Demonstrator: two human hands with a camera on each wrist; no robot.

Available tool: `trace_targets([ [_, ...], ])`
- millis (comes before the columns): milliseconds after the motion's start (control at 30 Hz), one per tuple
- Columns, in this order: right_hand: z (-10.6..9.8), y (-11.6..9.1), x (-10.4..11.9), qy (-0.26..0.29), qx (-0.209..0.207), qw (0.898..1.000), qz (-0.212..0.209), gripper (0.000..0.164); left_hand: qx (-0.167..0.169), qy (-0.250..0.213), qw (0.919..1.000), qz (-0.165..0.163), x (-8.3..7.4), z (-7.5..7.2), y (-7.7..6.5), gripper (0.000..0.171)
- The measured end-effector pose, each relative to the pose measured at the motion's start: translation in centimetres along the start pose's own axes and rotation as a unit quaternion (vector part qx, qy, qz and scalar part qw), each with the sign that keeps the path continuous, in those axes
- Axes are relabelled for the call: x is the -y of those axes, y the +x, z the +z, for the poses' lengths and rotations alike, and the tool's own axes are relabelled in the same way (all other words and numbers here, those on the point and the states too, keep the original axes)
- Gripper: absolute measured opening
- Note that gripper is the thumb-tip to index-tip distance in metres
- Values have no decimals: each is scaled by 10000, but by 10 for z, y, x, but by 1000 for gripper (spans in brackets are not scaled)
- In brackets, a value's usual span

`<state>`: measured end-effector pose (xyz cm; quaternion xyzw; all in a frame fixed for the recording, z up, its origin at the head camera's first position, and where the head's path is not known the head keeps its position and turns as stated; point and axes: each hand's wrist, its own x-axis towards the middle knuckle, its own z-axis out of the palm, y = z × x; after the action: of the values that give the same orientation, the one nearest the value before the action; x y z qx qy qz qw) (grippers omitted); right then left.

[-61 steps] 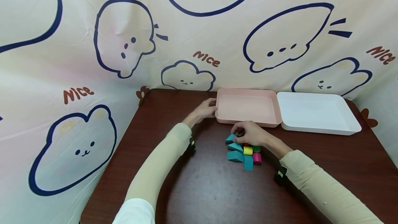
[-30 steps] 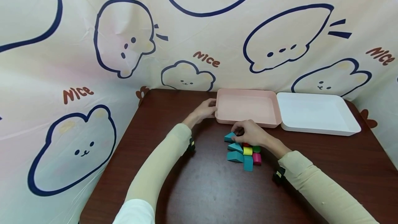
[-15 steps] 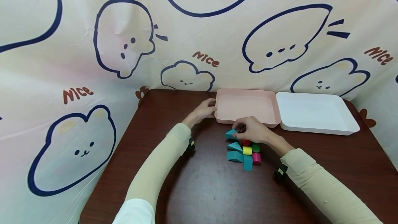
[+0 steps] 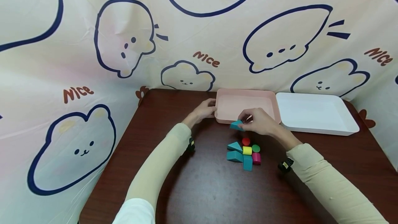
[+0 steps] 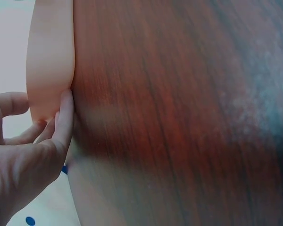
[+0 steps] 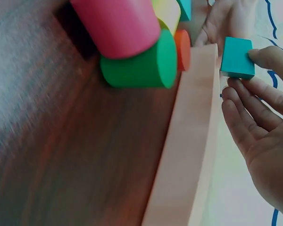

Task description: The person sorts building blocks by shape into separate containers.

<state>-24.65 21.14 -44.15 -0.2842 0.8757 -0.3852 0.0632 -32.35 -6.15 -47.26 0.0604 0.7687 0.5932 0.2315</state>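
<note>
My right hand (image 4: 259,120) pinches a teal triangular block (image 4: 237,125) between thumb and fingers, at the front wall of the pink tray (image 4: 268,101). The right wrist view shows the held block (image 6: 238,57) level with the tray's rim, above the table. At the tray's left end, my left hand (image 4: 203,110) holds the wall, its bent fingertips (image 5: 66,99) against the corner. On the table in front of the tray sit several blocks: a red cylinder (image 4: 246,141), a yellow cylinder (image 4: 247,150), a green cylinder (image 4: 256,148), a magenta cylinder (image 4: 256,158) and teal blocks (image 4: 234,156).
A white tray (image 4: 317,113) stands directly right of the pink one. Both lie along the back edge of the dark wooden table (image 4: 205,189). A printed cloth (image 4: 199,37) hangs behind the table and on its sides.
My right hand has picked up the teal triangular block from the group's back left. It has carried it up and away towards the pink tray. The left hand has stayed at the tray.
</note>
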Motion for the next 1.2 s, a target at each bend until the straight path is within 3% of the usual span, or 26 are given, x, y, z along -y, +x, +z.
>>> trace_targets([
  [400,-25,-5,-10,-200,-358,9991,127,18,-41,80,10000,0,0,-1,0,56],
  [767,-47,-20,-23,-455,-683,9930,852,25,-22,118,9999,20,2,0,0,57],
  [1200,-59,-29,-38,-511,-753,9859,1402,37,37,192,9998,21,0,-1,-2,57],
])
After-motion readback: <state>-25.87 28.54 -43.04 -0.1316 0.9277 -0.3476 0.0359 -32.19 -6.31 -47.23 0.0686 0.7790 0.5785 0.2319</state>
